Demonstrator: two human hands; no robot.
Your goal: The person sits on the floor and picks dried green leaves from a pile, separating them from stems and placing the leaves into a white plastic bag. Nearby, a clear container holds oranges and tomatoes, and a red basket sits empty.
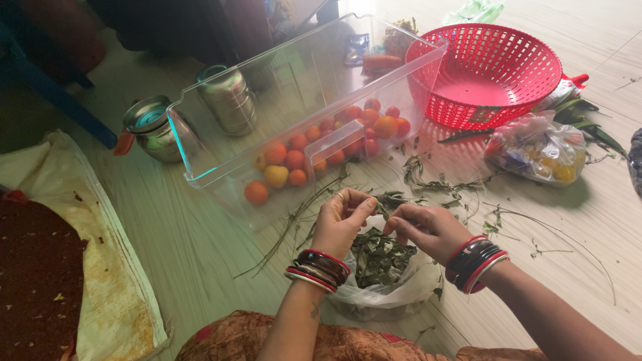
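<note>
Head view: leafy sprig [382,200] pinched between left hand [341,224] and right hand [428,230].

Red basket [495,67], orange-red tomatoes [294,160], dark green leaves [378,257].

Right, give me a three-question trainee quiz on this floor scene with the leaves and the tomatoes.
1. True or false: both hands, the left hand and the right hand, pinch the same leafy sprig.
2. What lies directly under the hands? A) the red basket B) a clear bag of picked leaves C) a steel tin
3. Fill in: the tomatoes lie inside a clear plastic ____.

Key
1. True: fingertips of both hands close on the sprig.
2. B: the bag of leaves sits open below them.
3. Tray, a long see-through fridge tray on the floor.
</note>
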